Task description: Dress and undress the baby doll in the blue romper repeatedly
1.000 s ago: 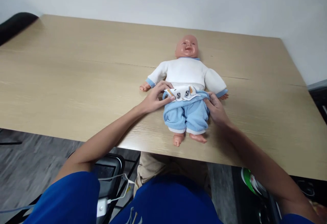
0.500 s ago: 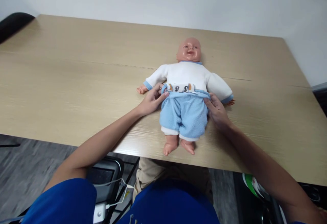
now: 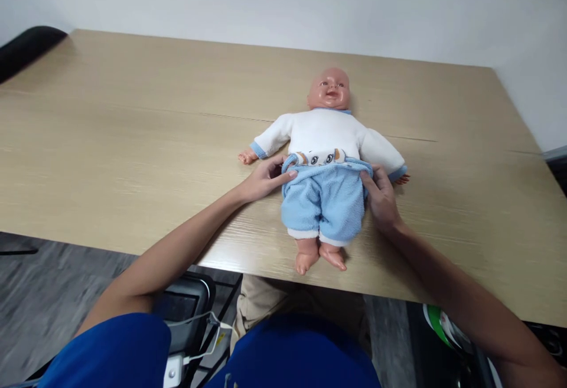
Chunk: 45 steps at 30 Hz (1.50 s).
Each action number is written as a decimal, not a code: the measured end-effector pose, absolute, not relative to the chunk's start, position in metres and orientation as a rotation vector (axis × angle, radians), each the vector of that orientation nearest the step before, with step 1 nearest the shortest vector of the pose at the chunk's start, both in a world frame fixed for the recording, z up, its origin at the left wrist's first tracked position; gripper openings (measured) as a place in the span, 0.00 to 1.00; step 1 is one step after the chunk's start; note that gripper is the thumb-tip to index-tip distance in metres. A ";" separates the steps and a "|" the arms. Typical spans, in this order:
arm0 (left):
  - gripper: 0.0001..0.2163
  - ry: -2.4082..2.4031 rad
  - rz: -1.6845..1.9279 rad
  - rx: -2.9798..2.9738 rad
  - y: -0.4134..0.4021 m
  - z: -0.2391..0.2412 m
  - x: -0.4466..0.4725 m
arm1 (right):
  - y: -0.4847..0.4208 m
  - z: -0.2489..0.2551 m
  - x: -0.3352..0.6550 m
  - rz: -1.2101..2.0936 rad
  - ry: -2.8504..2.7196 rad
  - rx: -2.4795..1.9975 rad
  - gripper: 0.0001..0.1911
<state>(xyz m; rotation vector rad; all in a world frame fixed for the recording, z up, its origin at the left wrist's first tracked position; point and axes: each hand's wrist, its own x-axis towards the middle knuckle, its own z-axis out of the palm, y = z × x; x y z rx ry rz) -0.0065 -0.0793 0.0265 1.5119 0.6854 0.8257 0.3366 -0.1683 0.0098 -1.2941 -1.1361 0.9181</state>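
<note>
A baby doll (image 3: 331, 90) lies on its back on the table, head toward the wall and bare feet near the front edge. It wears a white long-sleeved top (image 3: 326, 131) with blue cuffs and blue fleece pants (image 3: 322, 199) with white hems. My left hand (image 3: 264, 180) pinches the pants' waistband at the doll's hip on the left, thumb on top. At the opposite hip, my right hand (image 3: 381, 192) grips the waistband too. Printed eyes on the top's lower edge show just above the waistband. The fingertips of both hands are partly hidden by the cloth.
The wooden table (image 3: 133, 128) runs back to a pale wall. A black chair back (image 3: 31, 48) stands at the far left. Below the front edge are a black case (image 3: 188, 299) with a white cable and box, and a green-and-white object (image 3: 438, 323) at the right.
Both hands and the waistband have shifted slightly toward me and to the right. The doll's feet have moved right and closer together. Both hands keep their hold.
</note>
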 end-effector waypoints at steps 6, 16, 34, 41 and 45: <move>0.30 0.707 0.889 1.409 -0.077 0.024 -0.001 | -0.162 0.011 0.342 1.035 -1.138 -1.265 0.28; 0.29 0.766 1.143 2.030 -0.056 0.058 0.014 | -0.136 0.074 0.338 0.599 -1.695 -1.187 0.12; 0.36 0.763 0.835 1.676 -0.025 0.038 0.010 | -0.105 0.041 0.360 1.359 -1.234 -1.320 0.21; 0.28 0.668 0.699 1.692 -0.026 0.024 -0.029 | -0.114 0.038 0.387 1.061 -1.684 -1.358 0.29; 0.22 0.681 0.788 1.583 -0.034 0.019 -0.015 | -0.122 0.034 0.360 1.212 -1.291 -1.307 0.27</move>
